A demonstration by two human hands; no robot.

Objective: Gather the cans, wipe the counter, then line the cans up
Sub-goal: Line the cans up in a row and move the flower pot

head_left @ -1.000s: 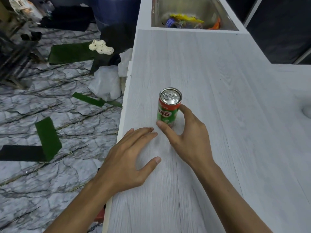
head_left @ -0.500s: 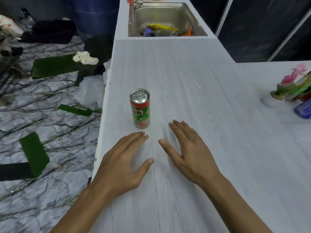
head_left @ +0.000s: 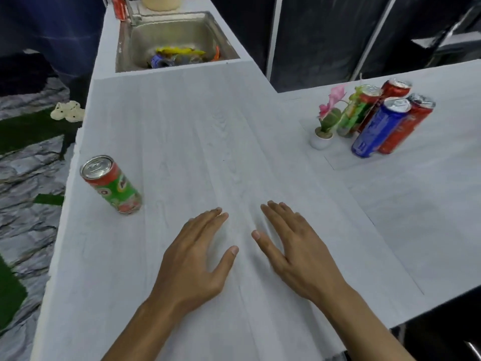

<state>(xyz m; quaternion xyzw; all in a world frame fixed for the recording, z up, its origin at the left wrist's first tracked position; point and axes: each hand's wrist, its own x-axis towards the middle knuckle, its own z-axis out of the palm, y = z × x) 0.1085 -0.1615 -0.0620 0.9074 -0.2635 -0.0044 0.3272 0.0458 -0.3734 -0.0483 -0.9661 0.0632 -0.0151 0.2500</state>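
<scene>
A green and red Milo can (head_left: 112, 185) stands upright near the left edge of the white counter (head_left: 203, 142). My left hand (head_left: 194, 259) and my right hand (head_left: 294, 250) lie flat and empty on the counter, to the right of that can and apart from it. At the far right stands a cluster of cans: a blue can (head_left: 378, 127), a red can (head_left: 406, 125), another red can (head_left: 390, 93) and a green can (head_left: 358, 109). One more red can (head_left: 119, 7) stands beside the sink.
A steel sink (head_left: 135, 45) at the far end holds colourful wrappers. A small white pot with a pink flower (head_left: 325, 126) stands left of the can cluster. The counter's left edge drops to a marble floor with green mats and a white shoe (head_left: 68, 113).
My right hand has let go of the Milo can and drawn back flat onto the counter. The view has swung right, bringing the can cluster and flower pot into sight.
</scene>
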